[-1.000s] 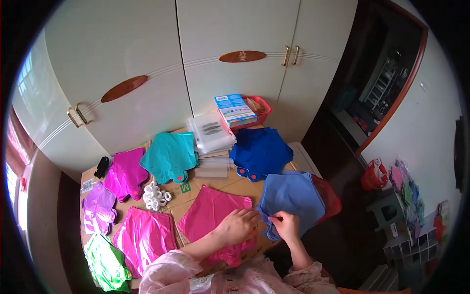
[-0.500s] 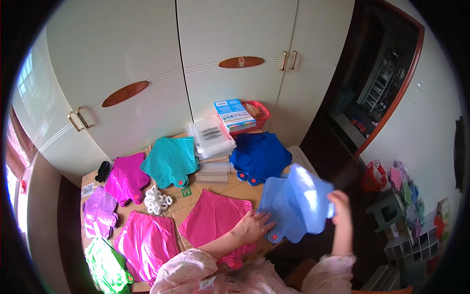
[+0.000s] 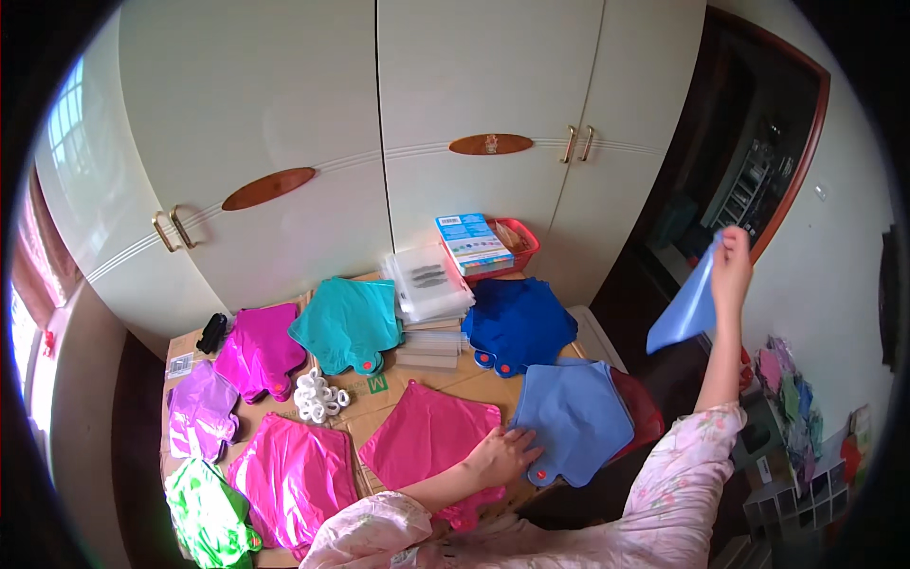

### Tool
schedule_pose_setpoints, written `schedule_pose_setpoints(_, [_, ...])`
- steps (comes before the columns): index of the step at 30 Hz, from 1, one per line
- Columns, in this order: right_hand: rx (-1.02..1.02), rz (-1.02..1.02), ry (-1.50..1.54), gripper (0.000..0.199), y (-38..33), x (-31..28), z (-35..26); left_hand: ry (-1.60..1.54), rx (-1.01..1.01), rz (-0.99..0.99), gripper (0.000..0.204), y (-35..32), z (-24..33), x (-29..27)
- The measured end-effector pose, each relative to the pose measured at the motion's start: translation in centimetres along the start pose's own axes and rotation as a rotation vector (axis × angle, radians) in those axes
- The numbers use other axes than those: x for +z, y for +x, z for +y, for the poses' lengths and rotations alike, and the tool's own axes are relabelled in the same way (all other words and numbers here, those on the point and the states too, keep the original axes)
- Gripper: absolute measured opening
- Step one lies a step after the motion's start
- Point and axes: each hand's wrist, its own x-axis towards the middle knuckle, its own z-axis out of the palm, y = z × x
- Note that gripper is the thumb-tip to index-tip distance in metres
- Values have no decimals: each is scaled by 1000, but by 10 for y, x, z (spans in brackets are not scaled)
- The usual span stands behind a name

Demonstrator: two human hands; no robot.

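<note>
Right hand [image 3: 732, 258] is raised high at the person's right, well clear of the bench [image 3: 445, 375], fingers pinching the top edge of a light blue flat foil balloon [image 3: 684, 313]. The balloon is hanging down from that grip, slanting toward the lower left, in the air in front of the dark doorway [image 3: 758, 180].

Left hand [image 3: 502, 453] is lying open, palm down, fingers spread, gripping nothing. It is pressing on the near left edge of a stack of light blue star-shaped foil balloons [image 3: 573, 417] and is also touching the neighbouring hot pink foil balloon [image 3: 427, 441]. The held balloon and this stack are well apart — one up in the air, one flat on the bench.

Other items lying on the bench:
- dark blue foil balloons [image 3: 517, 322], just behind the light blue stack
- teal foil balloons [image 3: 346, 322], to the left of a pile of clear plastic sleeves [image 3: 427, 284]
- magenta foil balloons [image 3: 258, 349] and purple ones [image 3: 201, 412] at the far left
- a second pink pile [image 3: 289, 479] and a green pile [image 3: 210, 517] at the near left corner
- a cluster of small white rings [image 3: 318, 396] between teal and pink

A red basket [image 3: 512, 248] with a blue box [image 3: 472, 242] is standing at the back, against the white cupboard doors [image 3: 379, 142].
</note>
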Motion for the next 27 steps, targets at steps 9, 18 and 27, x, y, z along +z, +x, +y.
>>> schedule_pose_setpoints(9, [-629,-584,116,6,-180,163,-42,-247,-149,165,40,-13,-47,-31])
schedule_pose_setpoints(18, [-749,-787,20,11,-261,206,-62,-259,-384,273,31,-58,-112,-70])
schedule_pose_setpoints(27, [-639,-759,0,9,-268,209,-78,-218,-446,225,26,-45,-136,-71])
